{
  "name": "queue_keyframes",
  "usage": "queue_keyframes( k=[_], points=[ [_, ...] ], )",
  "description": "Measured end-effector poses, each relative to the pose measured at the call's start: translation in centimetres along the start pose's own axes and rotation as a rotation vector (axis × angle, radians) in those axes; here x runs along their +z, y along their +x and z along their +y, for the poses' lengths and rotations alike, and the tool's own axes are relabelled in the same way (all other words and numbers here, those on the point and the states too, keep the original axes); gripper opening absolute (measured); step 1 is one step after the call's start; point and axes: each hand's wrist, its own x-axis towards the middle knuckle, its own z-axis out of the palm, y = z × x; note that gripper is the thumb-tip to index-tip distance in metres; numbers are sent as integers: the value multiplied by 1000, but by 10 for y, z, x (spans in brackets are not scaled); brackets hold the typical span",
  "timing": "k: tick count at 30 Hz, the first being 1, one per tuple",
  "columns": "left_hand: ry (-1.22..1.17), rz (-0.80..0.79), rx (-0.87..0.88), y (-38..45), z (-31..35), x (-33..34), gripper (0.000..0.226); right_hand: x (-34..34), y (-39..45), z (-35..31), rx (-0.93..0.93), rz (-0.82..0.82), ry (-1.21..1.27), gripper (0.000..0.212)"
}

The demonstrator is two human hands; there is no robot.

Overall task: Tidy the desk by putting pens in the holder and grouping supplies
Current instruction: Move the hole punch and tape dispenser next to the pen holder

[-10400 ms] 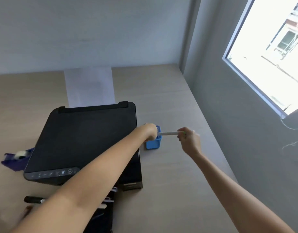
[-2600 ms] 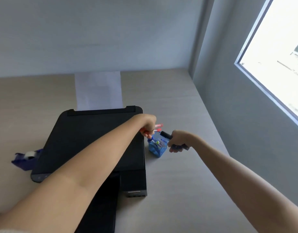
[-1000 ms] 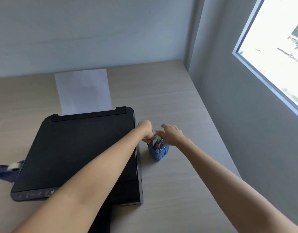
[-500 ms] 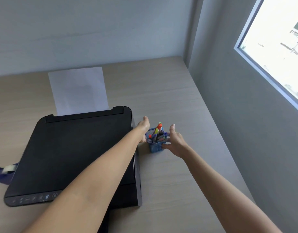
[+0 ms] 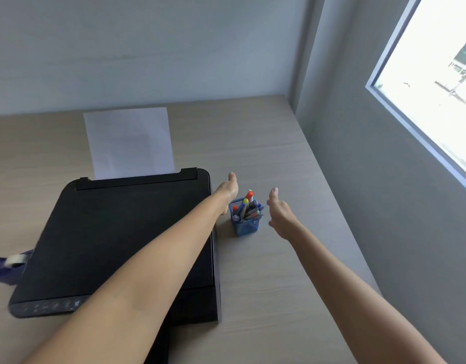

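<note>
A small blue mesh pen holder (image 5: 248, 226) stands upright on the pale wooden desk (image 5: 273, 271), just right of the black printer. Several pens and markers (image 5: 247, 207) stick out of its top, one with an orange cap. My left hand (image 5: 228, 191) hovers open at the holder's left side, thumb up, close to it but apart. My right hand (image 5: 279, 212) is open on the holder's right side, a short gap away. Neither hand holds anything.
A black printer (image 5: 116, 243) fills the left of the desk, with a white sheet of paper (image 5: 129, 143) behind it. A dark blue tape dispenser (image 5: 8, 266) peeks out at the printer's left edge. Grey walls and a window close off the right side.
Both hands let go of the pen holder and drew apart from it. The holder now stands alone with the pens inside.
</note>
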Motion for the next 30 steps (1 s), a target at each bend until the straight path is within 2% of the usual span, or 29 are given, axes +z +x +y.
queue_keyframes(
  k=[3, 6, 8, 11, 15, 18, 20, 26, 27, 30],
  points=[
    [25, -27, 130, -22, 8, -20, 77, -5, -23, -20, -251, 166, -182, 56],
    [10, -76, 291, -54, 8, -51, 77, 4, -49, -43, -413, 230, -266, 53],
    [-41, -90, 416, -82, -2, -85, 68, 27, -68, -56, -505, 207, -327, 52],
    [-171, -28, 515, -124, -33, -146, 55, 79, -100, -67, -594, 120, -438, 51],
    [-234, 126, 538, -158, -102, -228, 57, 161, -138, -63, -686, -12, -536, 48],
    [-288, 313, 464, -173, -176, -300, 46, 241, -178, -51, -736, -199, -571, 34],
    [-300, 414, 380, -179, -228, -345, 38, 294, -196, -40, -757, -289, -579, 34],
    [125, 627, 129, -195, -374, -449, 26, 435, -221, -6, -784, -461, -759, 39],
    [248, 615, 52, -194, -395, -463, 27, 454, -221, -1, -778, -464, -807, 41],
    [489, 471, -107, -183, -453, -501, 72, 507, -209, 14, -751, -450, -1012, 53]
  ],
)
